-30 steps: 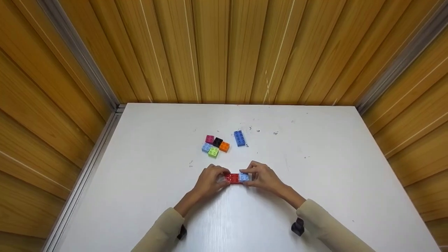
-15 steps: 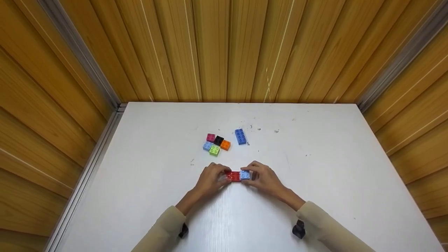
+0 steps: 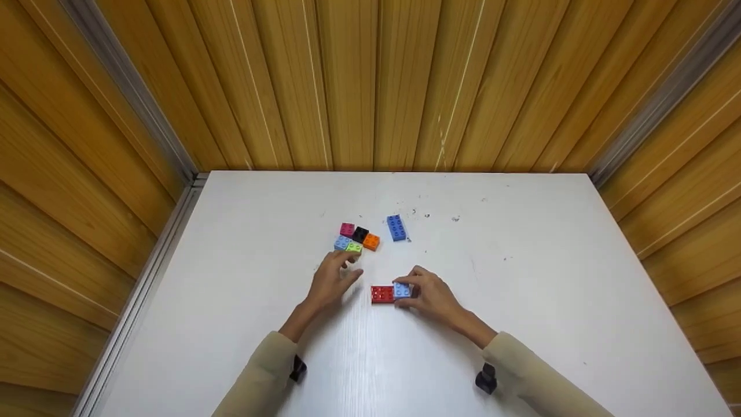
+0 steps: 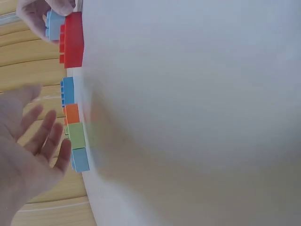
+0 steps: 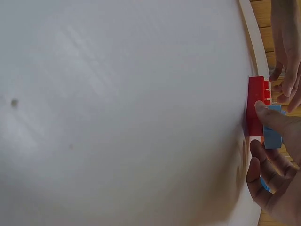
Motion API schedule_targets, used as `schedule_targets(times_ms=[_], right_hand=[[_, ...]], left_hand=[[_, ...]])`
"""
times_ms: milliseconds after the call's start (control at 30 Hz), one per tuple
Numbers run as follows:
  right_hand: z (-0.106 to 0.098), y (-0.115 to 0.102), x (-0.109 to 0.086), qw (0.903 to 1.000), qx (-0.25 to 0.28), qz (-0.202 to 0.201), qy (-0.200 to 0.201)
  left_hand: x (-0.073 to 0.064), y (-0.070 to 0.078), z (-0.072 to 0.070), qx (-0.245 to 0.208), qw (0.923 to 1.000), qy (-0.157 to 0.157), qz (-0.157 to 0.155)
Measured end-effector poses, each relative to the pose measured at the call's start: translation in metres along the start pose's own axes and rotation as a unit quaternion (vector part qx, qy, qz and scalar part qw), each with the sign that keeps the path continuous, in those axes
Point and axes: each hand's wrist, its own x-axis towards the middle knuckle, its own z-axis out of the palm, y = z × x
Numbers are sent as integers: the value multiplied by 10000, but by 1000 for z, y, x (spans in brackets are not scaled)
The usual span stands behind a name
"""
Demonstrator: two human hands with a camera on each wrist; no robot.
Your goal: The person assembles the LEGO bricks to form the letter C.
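Observation:
My right hand [image 3: 435, 296] pinches a light blue brick [image 3: 402, 289] between thumb and fingers. That brick sits on the right end of a long red brick [image 3: 382, 294], which lies on the white table. In the right wrist view the thumb also lies against the side of the red brick [image 5: 255, 89]. My left hand [image 3: 330, 281] is off the red brick, fingers spread and holding nothing. Its fingertips hover by a lime green brick [image 3: 354, 247], partly covering it in the head view. In the left wrist view, a gap separates the thumb from the other fingers.
Grouped with the lime brick are another light blue brick [image 3: 341, 242], a magenta brick [image 3: 347, 229], a black brick [image 3: 360, 234] and an orange brick [image 3: 371, 241]. A long blue brick [image 3: 396, 227] lies to their right. Wood-look panels [image 3: 347, 87] stand behind the table [image 3: 521, 243].
My left hand has let go of the red brick's left end and moved forward and left to the loose bricks. The right hand keeps its hold on the light blue brick.

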Motion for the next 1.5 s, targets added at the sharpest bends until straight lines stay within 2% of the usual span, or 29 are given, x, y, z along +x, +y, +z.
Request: schedule_targets(times_ms=[67, 167, 267, 367, 800, 1133, 1300, 1500], right_hand=[[0, 0, -1, 10000, -48, 42, 13], [-1, -3, -1, 9997, -16, 223, -34], [-1, -5, 0, 9992, 87, 374, -115], [-1, -7, 1, 9988, 143, 442, -173], [-1, -7, 0, 9988, 72, 473, -100], [-1, -10, 0, 9986, 102, 505, -110], [-2, -10, 0, 9981, 100, 583, -147], [-2, -10, 1, 9981, 138, 573, -151]], left_hand=[[4, -1, 2, 227, 9992, 134, -291], [8, -2, 6, 483, 9964, 174, -673], [9, -4, 8, 716, 9931, 182, -916], [7, -4, 9, 857, 9908, 202, -1023], [0, 0, 2, 956, 9925, 360, -669], [-4, 5, -2, 957, 9922, 164, -787], [-7, 11, -4, 695, 9949, 53, -726], [-9, 20, -6, 322, 9983, -74, -474]])
